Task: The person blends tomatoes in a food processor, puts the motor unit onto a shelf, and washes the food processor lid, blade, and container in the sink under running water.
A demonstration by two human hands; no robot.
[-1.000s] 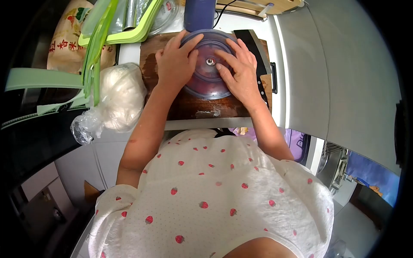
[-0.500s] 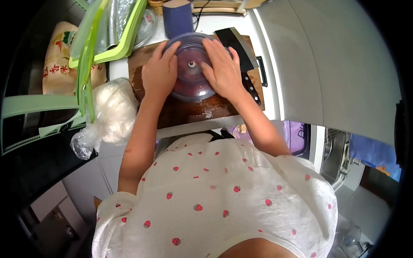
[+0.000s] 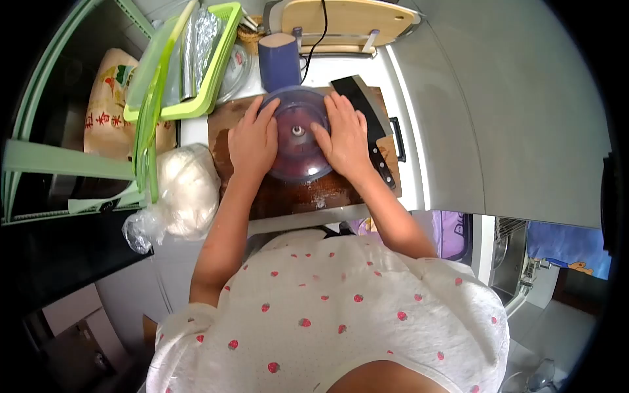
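A round clear plastic bowl (image 3: 298,160) with a pale knob or spindle at its centre sits on a wooden cutting board (image 3: 275,202). Something dark red shows through it. My left hand (image 3: 253,141) grips its left side, fingers along the rim. On the opposite side my right hand (image 3: 346,137) holds the rim, with the thumb reaching inward over the top. A cleaver (image 3: 365,108) with a black handle lies on the board just right of my right hand. White residue marks the board in front of the bowl.
Behind the bowl stands a purple appliance base (image 3: 278,64) near a black cord (image 3: 318,39). To the left are a knotted plastic bag (image 3: 187,190) with white contents, green stalks (image 3: 147,131), a green basket (image 3: 219,72) and a printed sack (image 3: 105,98). A grey panel (image 3: 517,118) borders the right side.
The view has tilted, so the counter, bowl and hands appear lower and more of the back shows. Both hands keep the same hold on the bowl.
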